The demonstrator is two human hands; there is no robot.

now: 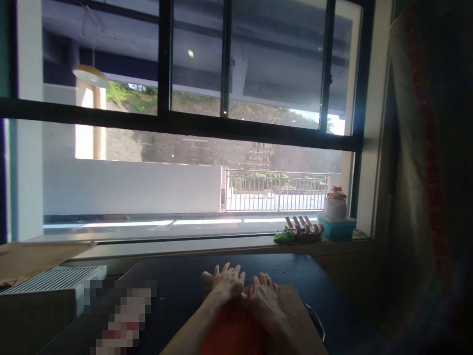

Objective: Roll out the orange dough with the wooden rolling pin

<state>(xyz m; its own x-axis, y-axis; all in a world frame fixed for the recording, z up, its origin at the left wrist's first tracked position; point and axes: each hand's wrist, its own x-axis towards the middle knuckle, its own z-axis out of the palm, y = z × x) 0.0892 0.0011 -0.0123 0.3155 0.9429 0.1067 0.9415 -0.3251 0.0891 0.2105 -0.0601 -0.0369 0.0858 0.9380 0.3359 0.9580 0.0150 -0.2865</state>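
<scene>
My left hand lies palm down across a light wooden rolling pin, fingers stretched out and apart. The pin's rounded end sticks out to the left of that hand. My right hand rests further along the same pin, its fingers also extended and pointing away from me. A brown board lies beneath my hands, with a metal handle at its right side. Something orange shows between my forearms; I cannot tell what it is. Whatever lies under my palms is hidden.
The board lies on a dark table with a few small crumbs. A window sill runs behind it, holding a teal box, a white jar and a brown rack-like object. Brown cardboard tops a white slatted unit at left.
</scene>
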